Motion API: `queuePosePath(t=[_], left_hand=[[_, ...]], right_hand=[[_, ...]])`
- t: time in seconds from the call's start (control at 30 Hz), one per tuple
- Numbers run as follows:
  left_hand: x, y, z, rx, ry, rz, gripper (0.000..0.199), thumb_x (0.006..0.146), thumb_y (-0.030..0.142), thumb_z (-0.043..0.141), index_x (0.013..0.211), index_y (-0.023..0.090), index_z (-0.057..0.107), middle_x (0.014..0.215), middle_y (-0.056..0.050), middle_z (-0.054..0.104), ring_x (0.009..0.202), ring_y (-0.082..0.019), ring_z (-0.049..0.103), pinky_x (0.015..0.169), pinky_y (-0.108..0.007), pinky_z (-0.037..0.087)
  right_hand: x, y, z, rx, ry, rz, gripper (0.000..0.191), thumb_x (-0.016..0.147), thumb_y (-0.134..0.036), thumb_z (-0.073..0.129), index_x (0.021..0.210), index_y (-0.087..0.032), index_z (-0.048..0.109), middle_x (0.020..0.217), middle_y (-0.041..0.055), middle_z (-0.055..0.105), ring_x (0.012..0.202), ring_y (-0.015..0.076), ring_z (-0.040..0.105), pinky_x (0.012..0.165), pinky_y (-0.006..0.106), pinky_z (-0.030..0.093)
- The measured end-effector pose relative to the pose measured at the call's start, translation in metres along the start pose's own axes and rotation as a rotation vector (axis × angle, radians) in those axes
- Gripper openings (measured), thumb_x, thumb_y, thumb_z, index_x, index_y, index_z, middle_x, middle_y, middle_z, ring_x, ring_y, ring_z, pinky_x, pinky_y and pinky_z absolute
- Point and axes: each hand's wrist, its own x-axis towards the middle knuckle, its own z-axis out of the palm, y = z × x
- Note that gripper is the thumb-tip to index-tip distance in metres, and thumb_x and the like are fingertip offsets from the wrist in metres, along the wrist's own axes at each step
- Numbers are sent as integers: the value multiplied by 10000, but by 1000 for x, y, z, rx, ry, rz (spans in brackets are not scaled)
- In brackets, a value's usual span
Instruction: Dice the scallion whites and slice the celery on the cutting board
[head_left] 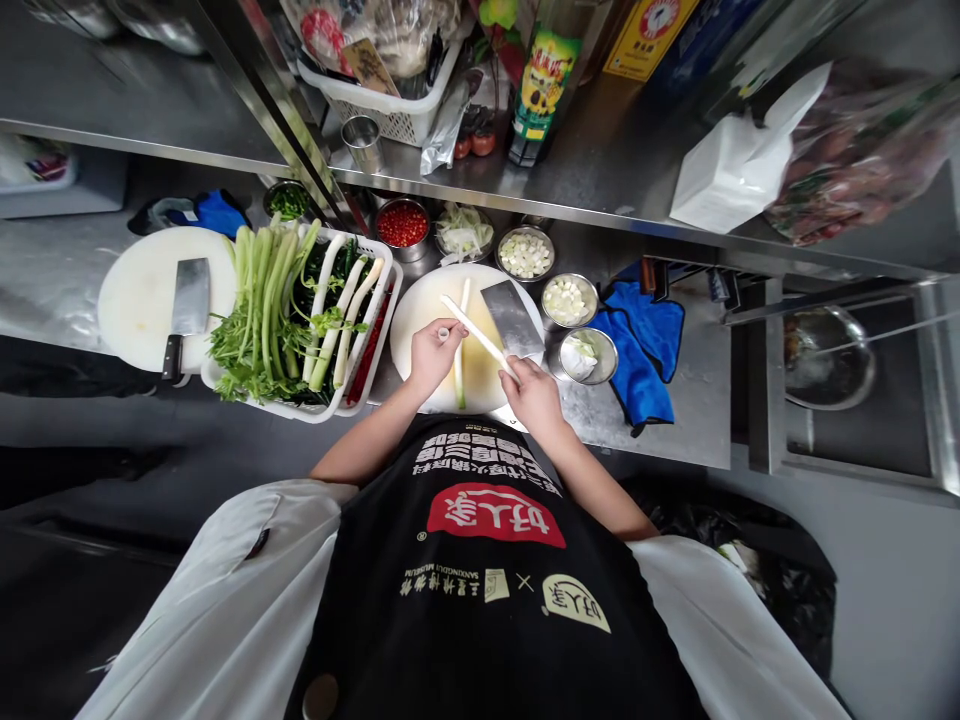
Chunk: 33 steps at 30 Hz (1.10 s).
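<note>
My right hand [534, 393] is closed around the lower end of a long white scallion stalk [478, 333], which slants up to the left over a round white cutting board [409, 318]. My left hand [435, 352] is left of the stalk, its fingers pinched on a small whitish piece [443, 334]. A second scallion stalk [460, 378] lies upright on the board between my hands. Flat on the board's right side rests a cleaver [513, 318], its handle not clearly visible.
White baskets [327, 412] of celery [264, 300] and scallions stand at the left, beside another board [127, 295] with a cleaver [192, 297]. Bowls of chopped red pepper [403, 224] and pale pieces [526, 254] line the back. Blue gloves [637, 345] lie right; a metal shelf [600, 215] overhangs.
</note>
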Motion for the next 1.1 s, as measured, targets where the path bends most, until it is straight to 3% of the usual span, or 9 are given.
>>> queuePosePath(t=[0.2,0.4,0.57,0.73,0.9,1.1], left_hand=[[6,-6,1,-39,71,-19,82,841,230,712,769,203,742,735,-2,719,706,-160,635,727,-286,490],[12,-8,-10,-21,108,9,81,836,209,694,756,200,704,770,-8,729,710,-156,631,714,-278,486],[3,-11,-11,213,36,188,68,868,268,782,905,213,766,906,-43,788,787,-186,696,774,-307,530],[1,-17,-9,390,8,322,53,931,208,714,933,223,765,958,-49,803,860,-203,740,857,-320,546],[6,-21,-11,472,-6,316,84,895,149,694,871,220,734,884,-34,783,805,-206,728,824,-319,537],[12,-25,-22,366,51,260,64,886,169,671,858,220,700,857,-30,754,788,-198,693,793,-321,534]], right_hand=[[2,5,2,48,-18,22,425,1036,-352,543,1346,-159,760,1259,180,775,1058,331,745,948,446,582],[2,14,4,115,-8,67,401,998,-355,589,1304,-183,783,1233,155,793,1063,330,757,976,462,585],[0,13,5,104,-13,65,392,999,-355,593,1305,-200,783,1229,150,793,1060,333,753,981,469,582],[-2,6,4,89,-33,51,415,1021,-359,563,1336,-184,769,1245,168,782,1080,340,748,986,468,577],[-3,4,4,84,-36,56,430,1020,-365,551,1339,-176,770,1244,172,782,1077,344,747,989,475,579],[-1,12,4,144,-1,92,408,981,-382,590,1275,-184,793,1219,163,796,1055,337,755,970,465,583]])
